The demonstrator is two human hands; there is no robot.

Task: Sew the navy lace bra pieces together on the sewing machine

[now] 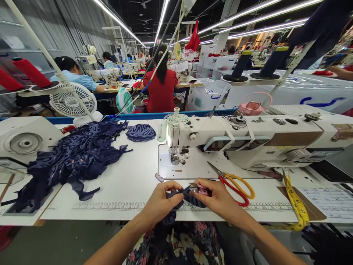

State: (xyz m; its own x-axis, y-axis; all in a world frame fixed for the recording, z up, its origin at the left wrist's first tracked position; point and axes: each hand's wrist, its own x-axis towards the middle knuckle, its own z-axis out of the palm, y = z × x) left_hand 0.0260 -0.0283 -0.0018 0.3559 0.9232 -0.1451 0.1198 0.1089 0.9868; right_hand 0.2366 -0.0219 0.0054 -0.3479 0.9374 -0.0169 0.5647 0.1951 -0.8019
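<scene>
Both hands, left [160, 202] and right [217, 200], pinch navy lace fabric piece [187, 195]; right also grips small pink snips [202, 190]; slip could nick fabric.

no readable text — ruler markings illegible

Bare forearms with no sleeves or rings on the hands; a dark floral-print garment [179, 244] covers the lap.

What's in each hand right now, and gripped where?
Both hands pinch one dark blue fabric piece: left hand at its left end, right hand at its right end, along with a small pink tool.
</scene>
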